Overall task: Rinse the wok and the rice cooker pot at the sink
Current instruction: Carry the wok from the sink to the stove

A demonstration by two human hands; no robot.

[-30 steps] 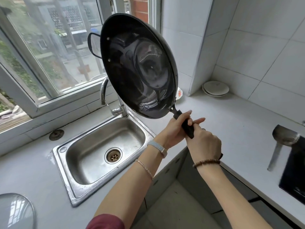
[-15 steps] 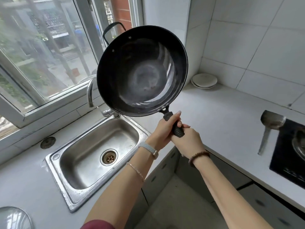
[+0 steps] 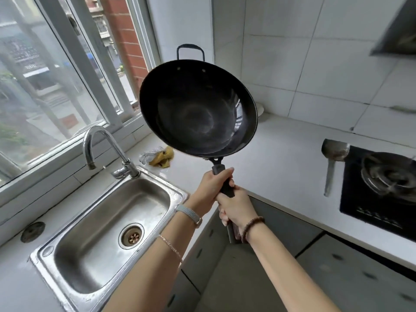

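Observation:
A black wok point(image 3: 198, 109) is held up in the air over the white counter, to the right of the steel sink point(image 3: 67, 280), its inside facing me. Both hands grip its long dark handle: my left hand point(image 3: 210, 188) higher up near the bowl, my right hand point(image 3: 236, 208) just below it. The sink basin holds nothing, and no water runs from the curved tap point(image 3: 99, 145). No rice cooker pot is in view.
A yellow cloth with a wire scrubber point(image 3: 159, 156) lies on the counter behind the sink. A metal ladle point(image 3: 333, 158) rests beside the black gas hob point(image 3: 380, 188) at right. The window runs along the left; tiled walls stand behind.
The wok has swung right, away from above the sink toward the counter, and tilted more level. My view has turned right, so the hob and the yellow cloth now show.

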